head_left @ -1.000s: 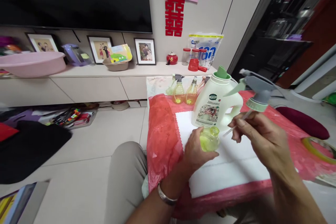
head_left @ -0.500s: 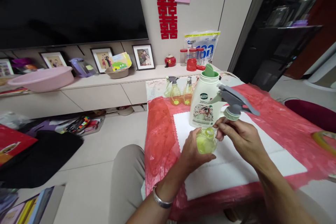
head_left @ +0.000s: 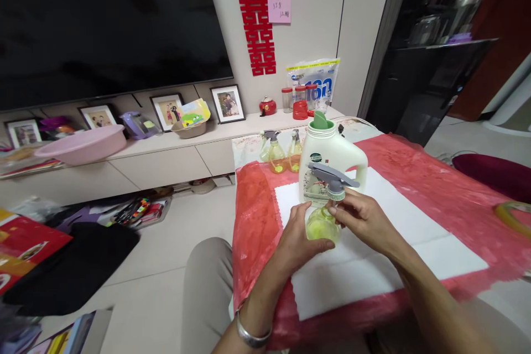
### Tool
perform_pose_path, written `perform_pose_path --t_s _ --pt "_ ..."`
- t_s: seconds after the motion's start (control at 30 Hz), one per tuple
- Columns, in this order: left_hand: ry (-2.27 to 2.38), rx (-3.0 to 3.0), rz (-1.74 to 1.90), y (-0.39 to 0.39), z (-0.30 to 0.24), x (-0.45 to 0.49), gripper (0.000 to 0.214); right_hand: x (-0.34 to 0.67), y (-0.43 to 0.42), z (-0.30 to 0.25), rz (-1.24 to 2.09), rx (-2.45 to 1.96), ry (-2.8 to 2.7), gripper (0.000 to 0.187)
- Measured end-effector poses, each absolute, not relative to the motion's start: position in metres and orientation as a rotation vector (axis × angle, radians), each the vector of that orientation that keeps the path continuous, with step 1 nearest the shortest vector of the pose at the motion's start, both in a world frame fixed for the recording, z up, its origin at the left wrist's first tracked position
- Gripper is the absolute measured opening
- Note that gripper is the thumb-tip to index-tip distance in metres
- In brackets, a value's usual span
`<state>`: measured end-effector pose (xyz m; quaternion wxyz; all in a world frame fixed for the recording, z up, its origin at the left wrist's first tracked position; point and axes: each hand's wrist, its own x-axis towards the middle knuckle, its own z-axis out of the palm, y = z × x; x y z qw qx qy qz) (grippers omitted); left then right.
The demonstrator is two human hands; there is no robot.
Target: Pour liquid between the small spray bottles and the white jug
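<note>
My left hand [head_left: 295, 237] is wrapped round a small round bottle [head_left: 320, 226] of yellow-green liquid standing on the white cloth [head_left: 415, 243]. My right hand [head_left: 362, 218] pinches the collar of a grey trigger sprayer head [head_left: 332, 177] that sits on the bottle's neck. Right behind them stands a large cream detergent jug [head_left: 332, 157] with a green cap.
Two small spray bottles [head_left: 282, 155] with amber liquid stand at the table's far left edge. The table carries a red plastic cover [head_left: 431, 171]. A roll of tape [head_left: 512, 215] lies far right. A low cabinet [head_left: 166, 155] with a pink basin [head_left: 81, 144] and photo frames lines the wall.
My right hand has brought the sprayer head down from up on the right onto the small bottle's neck. The left hand has kept hold of the bottle.
</note>
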<state>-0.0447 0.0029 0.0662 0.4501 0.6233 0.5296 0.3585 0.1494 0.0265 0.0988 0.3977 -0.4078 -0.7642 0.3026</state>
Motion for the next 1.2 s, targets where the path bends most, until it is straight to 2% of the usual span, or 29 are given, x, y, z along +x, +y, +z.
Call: perform_pose_path --t_s 0.23,0.37,0.47,0.57,0.63,0.73,0.97,1.2 --pt "1.191 1.438 1.150 -0.005 0.092 -0.043 0.060 0.148 0.025 0.103 0.674 -1.023 -1.985 0.025" --pt "1.015 1.348 1.299 0.000 0.104 -0.027 0.055 0.147 0.024 0.105 0.610 -1.012 -1.990 0.020" --pt "0.873 1.262 1.373 0.008 0.107 -0.016 0.053 0.146 0.023 0.107 0.596 -1.000 -2.005 0.024" --pt "0.821 1.212 1.416 0.014 0.105 -0.008 0.041 0.146 0.022 0.108 0.602 -1.005 -2.007 0.030" --pt "0.844 1.214 1.420 0.017 0.102 -0.007 0.035 0.149 0.023 0.107 0.637 -1.021 -1.992 0.026" --pt "0.884 1.226 1.412 0.019 0.096 -0.010 0.035 0.154 0.024 0.105 0.741 -1.057 -1.956 0.020" --pt "0.888 1.241 1.379 0.021 0.078 -0.020 0.037 0.161 0.023 0.108 0.892 -1.053 -1.888 0.029" --pt "0.879 1.233 1.359 0.014 0.064 -0.019 0.038 0.159 0.024 0.105 0.930 -1.025 -1.895 0.029"
